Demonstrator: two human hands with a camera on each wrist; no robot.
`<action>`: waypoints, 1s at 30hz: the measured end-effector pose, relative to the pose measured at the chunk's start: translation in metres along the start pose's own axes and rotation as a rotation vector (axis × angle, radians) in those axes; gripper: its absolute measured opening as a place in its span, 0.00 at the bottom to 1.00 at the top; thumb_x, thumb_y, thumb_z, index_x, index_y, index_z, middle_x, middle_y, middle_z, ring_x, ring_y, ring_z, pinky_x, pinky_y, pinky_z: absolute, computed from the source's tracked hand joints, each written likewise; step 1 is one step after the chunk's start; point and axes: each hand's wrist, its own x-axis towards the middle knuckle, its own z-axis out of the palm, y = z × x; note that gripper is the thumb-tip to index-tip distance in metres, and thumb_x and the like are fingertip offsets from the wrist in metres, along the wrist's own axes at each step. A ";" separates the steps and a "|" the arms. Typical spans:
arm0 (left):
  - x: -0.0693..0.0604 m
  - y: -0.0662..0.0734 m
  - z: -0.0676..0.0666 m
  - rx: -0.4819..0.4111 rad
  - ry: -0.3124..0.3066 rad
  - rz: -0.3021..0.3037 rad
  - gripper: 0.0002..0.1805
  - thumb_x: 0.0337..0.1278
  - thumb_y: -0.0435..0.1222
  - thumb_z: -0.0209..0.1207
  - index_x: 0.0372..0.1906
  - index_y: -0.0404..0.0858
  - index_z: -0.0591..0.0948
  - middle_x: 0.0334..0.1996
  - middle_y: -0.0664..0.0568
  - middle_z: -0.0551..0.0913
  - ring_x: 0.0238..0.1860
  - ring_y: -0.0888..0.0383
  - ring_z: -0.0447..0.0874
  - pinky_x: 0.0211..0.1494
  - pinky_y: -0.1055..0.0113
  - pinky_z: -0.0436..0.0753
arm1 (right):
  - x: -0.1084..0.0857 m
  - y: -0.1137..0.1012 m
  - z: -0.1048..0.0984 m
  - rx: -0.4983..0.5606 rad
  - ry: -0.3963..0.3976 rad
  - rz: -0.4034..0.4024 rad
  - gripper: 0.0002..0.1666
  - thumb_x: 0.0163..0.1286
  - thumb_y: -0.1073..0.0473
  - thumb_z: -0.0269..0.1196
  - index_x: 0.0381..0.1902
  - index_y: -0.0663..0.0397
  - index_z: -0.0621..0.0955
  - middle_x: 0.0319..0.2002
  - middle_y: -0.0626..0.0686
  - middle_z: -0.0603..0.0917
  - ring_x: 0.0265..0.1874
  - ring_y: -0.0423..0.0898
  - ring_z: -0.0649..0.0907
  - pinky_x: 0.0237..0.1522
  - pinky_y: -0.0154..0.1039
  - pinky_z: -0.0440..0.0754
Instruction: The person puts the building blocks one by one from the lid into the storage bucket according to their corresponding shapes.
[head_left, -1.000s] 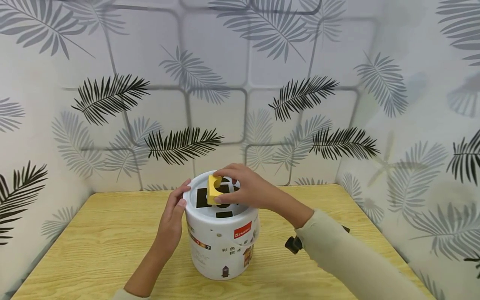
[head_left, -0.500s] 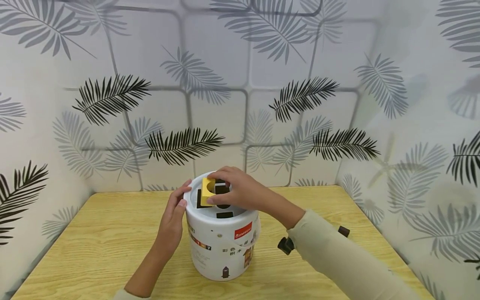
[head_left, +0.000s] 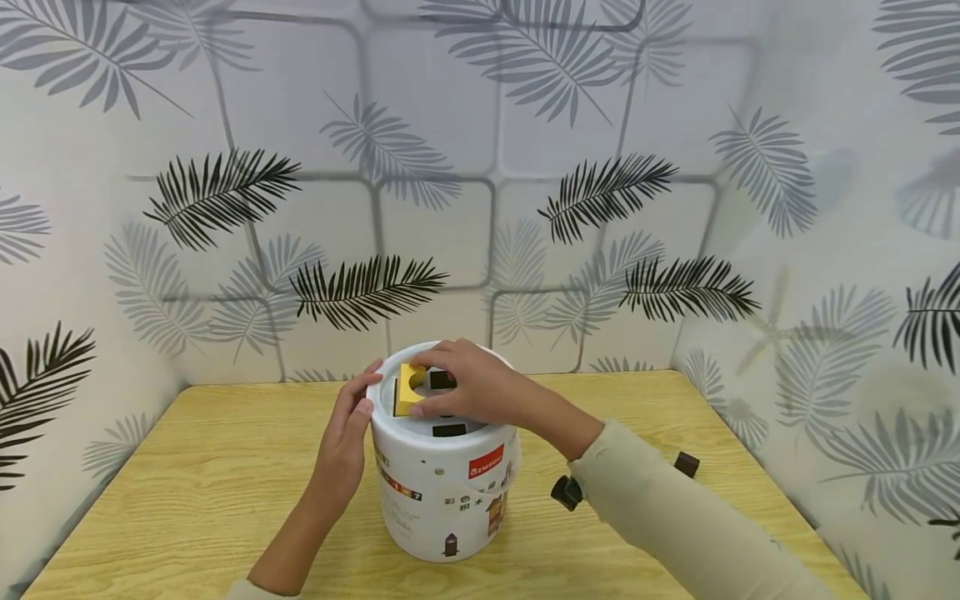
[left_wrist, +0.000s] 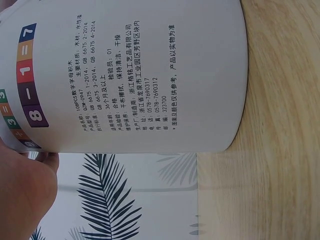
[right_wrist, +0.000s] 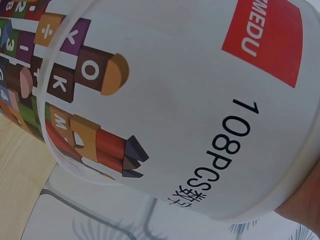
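A white bucket (head_left: 427,508) with printed letter and number blocks stands upright on the table. Its recessed lid has black shape openings (head_left: 450,431). Between the thumb and fingers of my right hand (head_left: 480,383) is a yellow block (head_left: 405,402) with a rounded notch. That block sits at the lid's left square opening, mostly covering it; how deep it goes in is hidden. My left hand (head_left: 345,429) rests against the bucket's upper left side, fingertips at the rim. The right wrist view shows the bucket's printed wall (right_wrist: 165,90), not the block.
A small dark brown block (head_left: 686,464) lies on the wood-patterned table (head_left: 247,483), right of the bucket beyond the sleeve. A black device (head_left: 567,492) is at my right wrist. Leaf-patterned walls (head_left: 465,233) enclose the back and sides. A clear handle (right_wrist: 47,90) hangs on the bucket.
My right hand has moved the yellow block left and down, from above the lid's middle to the left square opening. The left hand and the bucket have stayed put.
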 end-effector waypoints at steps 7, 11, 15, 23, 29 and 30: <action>0.000 -0.001 -0.001 -0.008 -0.002 0.012 0.21 0.83 0.43 0.34 0.71 0.44 0.62 0.80 0.54 0.55 0.81 0.48 0.48 0.71 0.84 0.58 | -0.001 -0.003 0.000 -0.064 -0.014 -0.011 0.36 0.65 0.39 0.69 0.67 0.46 0.77 0.66 0.51 0.78 0.65 0.51 0.75 0.61 0.49 0.78; 0.000 -0.001 0.000 -0.015 0.001 0.024 0.21 0.83 0.42 0.34 0.71 0.43 0.63 0.79 0.54 0.56 0.81 0.49 0.48 0.72 0.84 0.57 | -0.001 -0.002 0.000 -0.078 -0.021 -0.012 0.33 0.65 0.39 0.69 0.63 0.48 0.80 0.65 0.51 0.78 0.66 0.51 0.74 0.62 0.48 0.77; 0.000 -0.002 0.000 -0.027 0.004 0.046 0.20 0.83 0.40 0.33 0.70 0.41 0.63 0.79 0.53 0.56 0.81 0.48 0.48 0.72 0.83 0.57 | -0.001 0.000 0.001 -0.083 -0.019 -0.018 0.31 0.66 0.40 0.69 0.60 0.50 0.82 0.64 0.50 0.78 0.66 0.51 0.74 0.64 0.47 0.76; -0.001 -0.002 0.000 -0.030 0.006 0.071 0.20 0.83 0.39 0.33 0.70 0.40 0.63 0.79 0.51 0.56 0.81 0.47 0.48 0.72 0.83 0.58 | -0.007 0.002 -0.001 -0.011 0.028 -0.017 0.30 0.68 0.43 0.67 0.63 0.49 0.81 0.63 0.50 0.79 0.63 0.50 0.74 0.60 0.48 0.77; 0.000 -0.002 0.000 -0.029 0.013 0.061 0.21 0.83 0.39 0.33 0.70 0.40 0.64 0.79 0.52 0.57 0.81 0.48 0.49 0.72 0.83 0.58 | -0.019 0.004 -0.006 0.089 0.075 0.003 0.28 0.68 0.45 0.68 0.63 0.47 0.80 0.61 0.49 0.80 0.60 0.48 0.74 0.57 0.48 0.79; 0.000 -0.002 0.000 -0.030 0.016 0.060 0.21 0.83 0.39 0.33 0.70 0.40 0.64 0.79 0.52 0.57 0.81 0.48 0.49 0.73 0.83 0.58 | -0.022 0.003 -0.008 0.112 0.084 0.006 0.28 0.68 0.45 0.68 0.63 0.47 0.80 0.61 0.48 0.80 0.60 0.49 0.74 0.56 0.48 0.79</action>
